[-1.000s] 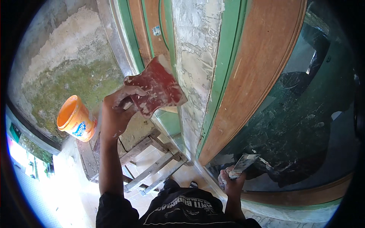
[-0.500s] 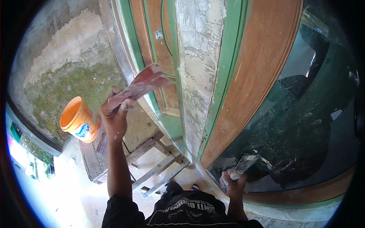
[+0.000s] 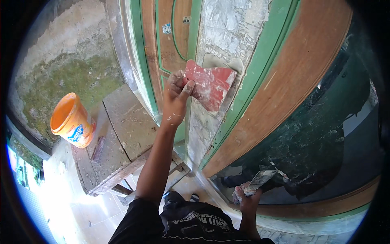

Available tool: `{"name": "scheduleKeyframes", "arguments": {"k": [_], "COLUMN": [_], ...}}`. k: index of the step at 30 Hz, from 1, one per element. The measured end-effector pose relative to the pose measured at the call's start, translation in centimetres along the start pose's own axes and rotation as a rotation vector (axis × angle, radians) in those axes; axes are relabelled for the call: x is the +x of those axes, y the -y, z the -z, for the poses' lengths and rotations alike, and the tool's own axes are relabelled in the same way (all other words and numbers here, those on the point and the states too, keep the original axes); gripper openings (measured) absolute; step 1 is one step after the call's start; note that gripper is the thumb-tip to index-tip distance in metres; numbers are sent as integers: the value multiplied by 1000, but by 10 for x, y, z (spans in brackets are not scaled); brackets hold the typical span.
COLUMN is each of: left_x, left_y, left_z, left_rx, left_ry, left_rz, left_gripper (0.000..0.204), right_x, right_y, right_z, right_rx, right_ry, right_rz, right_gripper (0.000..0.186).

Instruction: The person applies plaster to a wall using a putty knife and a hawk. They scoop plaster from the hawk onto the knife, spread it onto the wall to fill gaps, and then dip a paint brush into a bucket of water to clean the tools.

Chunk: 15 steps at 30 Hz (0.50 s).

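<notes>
My left hand [image 3: 178, 91] is closed on the narrow end of a red plastic putty spreader [image 3: 208, 86] smeared with white filler. The spreader's wide edge lies over a patch of fresh grey putty [image 3: 224, 62], against or very close to a patchy grey-white wall strip [image 3: 227, 26] between two green frames. Lower on the right, my right hand [image 3: 248, 199] grips a putty knife [image 3: 262, 179]. Its flat metal blade points up and to the right, in front of dark glass, and its handle is mostly hidden by my fingers.
An orange bucket [image 3: 70, 120] stands on a worn wooden bench [image 3: 126, 118] at left, beside a small dark bar [image 3: 98, 149]. A brown wooden door [image 3: 170, 49] is behind the strip. Dark window glass [image 3: 308, 146] in a brown wooden frame [image 3: 284, 77] fills the right side.
My left hand has moved right and up with the red spreader, from beside the door to the wall strip. The view has shifted, showing more bench. My right hand still holds the putty knife.
</notes>
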<state>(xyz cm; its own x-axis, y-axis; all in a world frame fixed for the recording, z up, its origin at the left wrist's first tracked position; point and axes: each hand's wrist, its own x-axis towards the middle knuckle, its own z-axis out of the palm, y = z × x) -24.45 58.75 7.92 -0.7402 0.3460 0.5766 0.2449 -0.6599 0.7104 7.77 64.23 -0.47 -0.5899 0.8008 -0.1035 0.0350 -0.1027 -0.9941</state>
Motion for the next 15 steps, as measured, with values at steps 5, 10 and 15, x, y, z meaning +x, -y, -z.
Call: {"name": "scheduleKeyframes", "arguments": {"k": [5,10,15], "left_x": [14,15,7], "left_y": [24,39,36], "left_z": [-8,0,-25], "left_rx": [22,-51,78], "left_ry": [-22,-198,-120], "left_rz": [-122,-61,-104], "left_gripper": [27,28,31], "right_x": [3,6,7], "right_y": [-9,-29,-10], "right_z": [8,20,8], "right_rx": [31,30,53], "right_ry": [53,-95,-51], "right_rz": [13,51,-7], "right_gripper": [22,19,18]}}
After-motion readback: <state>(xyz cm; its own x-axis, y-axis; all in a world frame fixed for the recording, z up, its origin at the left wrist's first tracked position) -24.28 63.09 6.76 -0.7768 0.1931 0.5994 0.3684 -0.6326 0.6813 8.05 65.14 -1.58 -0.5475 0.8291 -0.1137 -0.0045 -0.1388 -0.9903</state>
